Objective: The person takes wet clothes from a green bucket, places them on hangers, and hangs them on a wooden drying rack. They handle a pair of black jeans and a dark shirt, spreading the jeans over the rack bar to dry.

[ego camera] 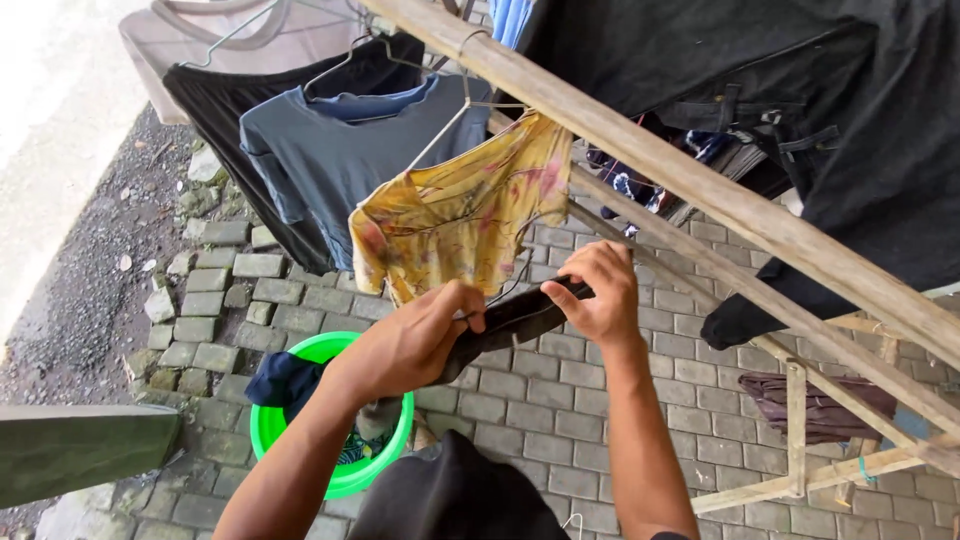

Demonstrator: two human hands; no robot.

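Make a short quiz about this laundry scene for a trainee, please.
1. True or false: both hands, left hand and right hand, hold the dark cloth.
2. Which colour is the bucket? A red, B green, C white.
3. Fill in: the yellow shirt hangs on a ___ from the wooden pole.

Key: 1 true; 2 B; 3 hanger.
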